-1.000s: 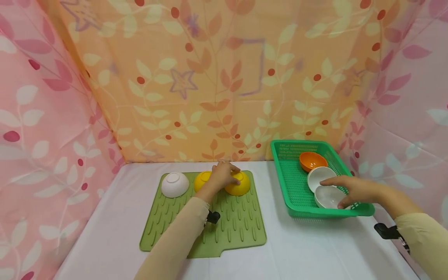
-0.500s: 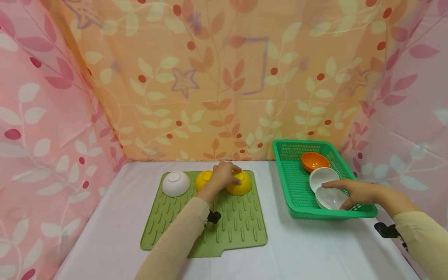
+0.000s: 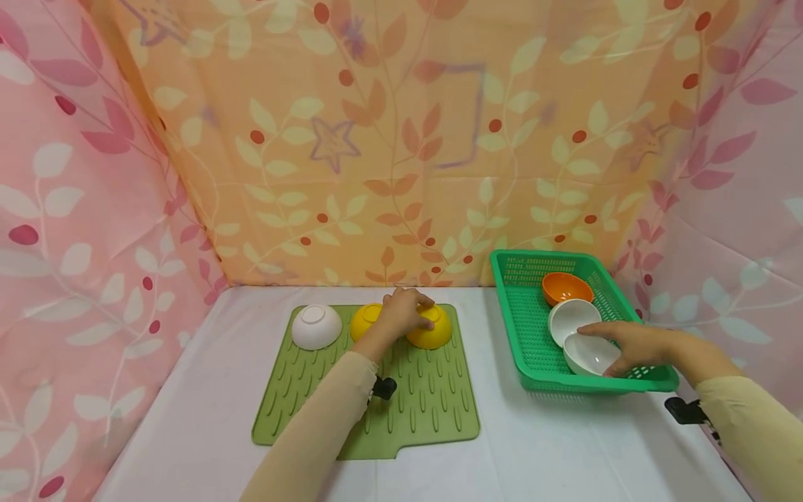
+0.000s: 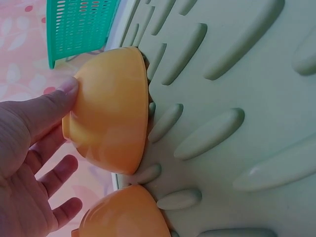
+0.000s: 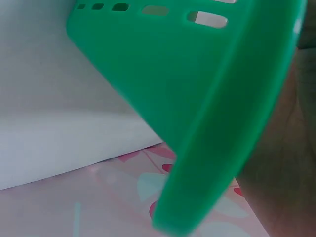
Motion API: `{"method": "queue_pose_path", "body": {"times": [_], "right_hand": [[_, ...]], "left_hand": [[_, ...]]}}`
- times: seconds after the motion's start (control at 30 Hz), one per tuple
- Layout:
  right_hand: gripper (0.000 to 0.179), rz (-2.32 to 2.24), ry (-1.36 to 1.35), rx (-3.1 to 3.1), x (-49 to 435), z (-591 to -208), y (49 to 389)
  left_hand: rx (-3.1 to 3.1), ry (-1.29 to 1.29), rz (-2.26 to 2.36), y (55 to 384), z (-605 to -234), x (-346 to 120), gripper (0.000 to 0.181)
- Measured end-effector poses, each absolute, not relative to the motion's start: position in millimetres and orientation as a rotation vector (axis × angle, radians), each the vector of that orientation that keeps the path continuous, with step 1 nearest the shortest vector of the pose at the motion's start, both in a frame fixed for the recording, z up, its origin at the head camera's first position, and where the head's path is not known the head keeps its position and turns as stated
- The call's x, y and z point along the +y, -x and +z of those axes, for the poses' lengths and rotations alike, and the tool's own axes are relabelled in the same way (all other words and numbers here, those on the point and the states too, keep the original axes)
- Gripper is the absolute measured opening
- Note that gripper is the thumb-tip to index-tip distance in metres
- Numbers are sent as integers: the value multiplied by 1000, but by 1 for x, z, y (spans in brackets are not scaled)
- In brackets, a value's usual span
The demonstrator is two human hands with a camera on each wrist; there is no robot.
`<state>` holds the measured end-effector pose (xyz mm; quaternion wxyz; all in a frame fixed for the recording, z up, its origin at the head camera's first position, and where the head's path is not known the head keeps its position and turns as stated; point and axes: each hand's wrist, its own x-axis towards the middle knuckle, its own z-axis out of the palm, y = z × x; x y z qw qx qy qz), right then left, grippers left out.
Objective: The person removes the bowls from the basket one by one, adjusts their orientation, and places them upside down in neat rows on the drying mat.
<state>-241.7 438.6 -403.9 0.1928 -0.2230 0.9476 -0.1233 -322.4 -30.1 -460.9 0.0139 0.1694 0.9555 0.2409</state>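
My left hand (image 3: 404,314) pinches the right-hand yellow bowl (image 3: 433,329), which lies upside down on the green drying mat (image 3: 414,411). In the left wrist view the thumb (image 4: 64,96) presses on the side of this bowl (image 4: 111,108), by its foot. Another upturned yellow bowl (image 3: 362,322) sits beside it, partly behind the hand, and an upturned white bowl (image 3: 316,328) is farther left. Inside the green basket (image 3: 511,335), my right hand (image 3: 636,345) grips the nearer white bowl (image 3: 586,354) across its rim. That bowl overlaps a second white bowl (image 3: 569,319).
An orange bowl (image 3: 567,287) lies at the back of the basket. In the right wrist view the basket wall (image 5: 148,64) hides most of the right hand. Patterned cloth (image 3: 401,174) hangs behind and at both sides of the white table (image 3: 533,446).
The right hand has lowered onto the nearer white bowl, and both white bowls have shifted slightly left in the basket. The left hand stays on the yellow bowl.
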Motion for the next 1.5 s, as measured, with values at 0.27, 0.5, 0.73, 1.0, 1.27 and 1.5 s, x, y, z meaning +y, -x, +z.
{"method": "queue_pose_path", "body": {"times": [0.27,0.5,0.73,1.0,1.27,1.5], "right_hand": [[87,-228,674,2733,433,-410,243],[89,-230,649,2784,430,-416,241],[89,-261,666,2854,428,-417,237],[91,-326,726,2943,416,-399,234],[92,-353,739,3020,393,-373,226],[90,-434,865,3080,361,-350,215]], "left_hand": [[2960,-543,777,324,-460,-32,49],[2959,-547,770,320,-457,-31,49],[2955,-538,752,320,-458,-31,49],[2953,-532,764,321,-459,-31,49],[2949,-524,772,319,-458,-31,49],[2946,-523,789,317,-456,-32,50]]}}
